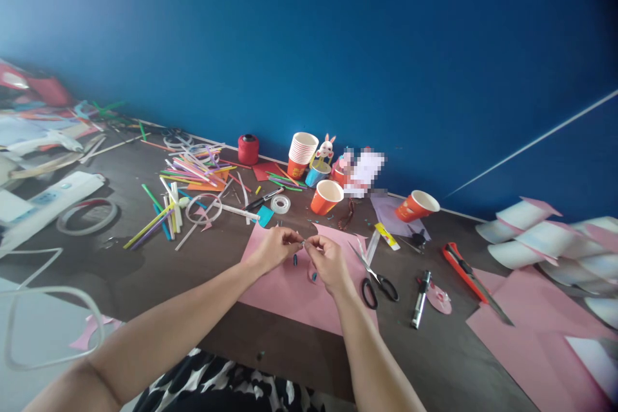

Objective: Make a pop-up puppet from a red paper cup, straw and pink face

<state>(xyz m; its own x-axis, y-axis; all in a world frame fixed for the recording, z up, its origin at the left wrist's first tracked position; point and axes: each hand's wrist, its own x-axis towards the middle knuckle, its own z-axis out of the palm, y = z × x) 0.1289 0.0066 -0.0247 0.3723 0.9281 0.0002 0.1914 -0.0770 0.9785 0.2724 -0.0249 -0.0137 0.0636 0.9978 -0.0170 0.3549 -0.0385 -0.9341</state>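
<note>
My left hand point(279, 248) and my right hand point(329, 261) meet fingertip to fingertip above a pink paper sheet point(280, 299). Both are closed in a pinch on something tiny between them, too small to make out. Just below the fingertips, a small dark blue piece point(295, 260) shows over the paper, and a teal bit point(314, 277) is beside my right hand. Open-bladed scissors with black handles point(379, 280) lie at the sheet's right edge.
Colourful sticks point(197, 167) are heaped at the back left. Paper cups point(327, 197) stand behind the hands, with a tape roll point(280, 205) nearby. An orange cutter point(470, 277), its blade out, and a silver marker point(421, 299) lie at the right.
</note>
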